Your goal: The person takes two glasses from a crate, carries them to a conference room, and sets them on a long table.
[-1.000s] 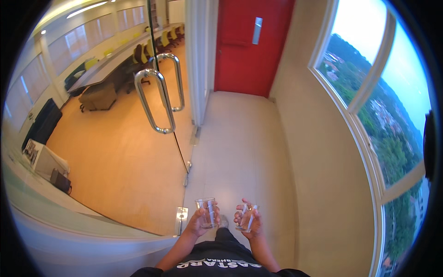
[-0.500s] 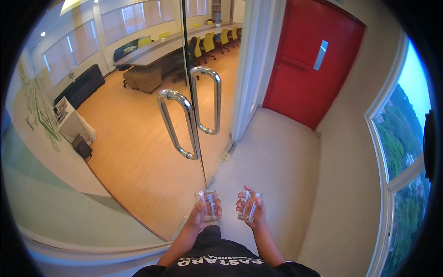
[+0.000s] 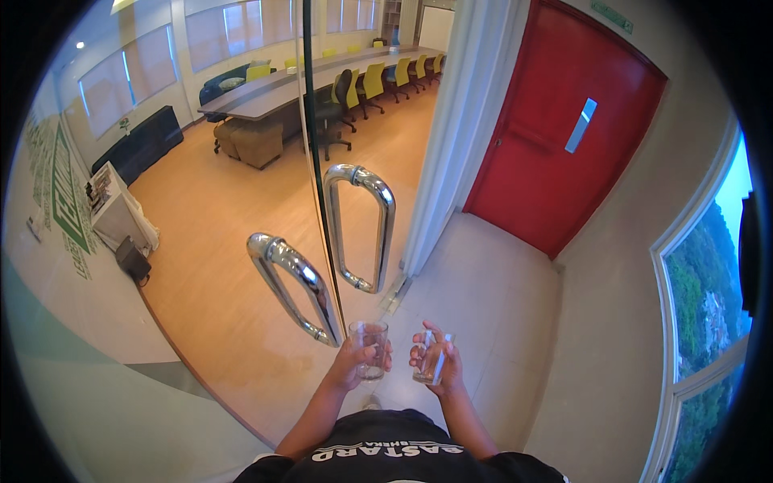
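Note:
My left hand (image 3: pixel 354 362) is wrapped around a clear drinking glass (image 3: pixel 369 340), held upright in front of my chest. My right hand (image 3: pixel 436 364) grips a second clear glass (image 3: pixel 427 362) with a white stick-like item in it. The two glasses sit side by side, a small gap apart. Just ahead of my left hand stands a glass door with two curved chrome pull handles (image 3: pixel 296 283), the nearer one almost touching the left glass.
Behind the glass door lies a meeting room with a long table (image 3: pixel 282 88), yellow and dark chairs and a wooden floor. A red door (image 3: pixel 555 145) closes the tiled corridor ahead. A large window (image 3: pixel 708 290) runs along the right wall. A white pillar (image 3: pixel 455 137) stands beside the glass door.
I have come closer to the glass door; its handles now loom large right in front of my left hand. Both hands kept their glasses and rose slightly.

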### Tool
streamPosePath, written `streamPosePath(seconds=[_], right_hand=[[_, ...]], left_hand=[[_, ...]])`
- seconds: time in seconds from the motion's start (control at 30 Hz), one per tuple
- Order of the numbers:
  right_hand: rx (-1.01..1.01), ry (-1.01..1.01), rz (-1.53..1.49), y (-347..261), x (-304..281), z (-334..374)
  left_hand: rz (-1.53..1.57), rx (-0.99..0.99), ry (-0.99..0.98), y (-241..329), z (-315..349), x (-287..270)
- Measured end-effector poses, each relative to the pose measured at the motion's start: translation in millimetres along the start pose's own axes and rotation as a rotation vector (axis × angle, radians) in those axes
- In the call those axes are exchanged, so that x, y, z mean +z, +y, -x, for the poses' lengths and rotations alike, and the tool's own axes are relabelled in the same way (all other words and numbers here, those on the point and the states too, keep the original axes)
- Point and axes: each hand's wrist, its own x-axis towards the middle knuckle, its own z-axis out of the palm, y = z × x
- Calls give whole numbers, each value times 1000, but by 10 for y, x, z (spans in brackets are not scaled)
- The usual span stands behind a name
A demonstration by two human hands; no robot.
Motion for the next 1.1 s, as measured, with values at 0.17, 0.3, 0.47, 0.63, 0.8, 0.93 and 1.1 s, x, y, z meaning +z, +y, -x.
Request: streamPosePath(seconds=[0.17,0.3,0.47,0.63,0.8,0.93,1.1], right_hand=[[16,-14,-10,-164,10,-480],[57,-66,-30,-248,-32,-833],[158,-215,-54,-390,-182,-1232],[276,-418,-37,-504,-194,-1556],[408,-502,-55,-493,-147,-1750],[491,-497,-35,-418,-107,-1872],[542,-535,-78,-336,-110,-1935]], left_hand=[[-22,34,-16,192,-424,-55],[-66,81,7,348,-635,-28],[-210,126,37,458,-864,-70],[-311,54,9,501,-836,-32],[-295,51,32,548,-792,5],[-366,44,23,590,-798,-5],[-553,70,30,730,-780,-65]])
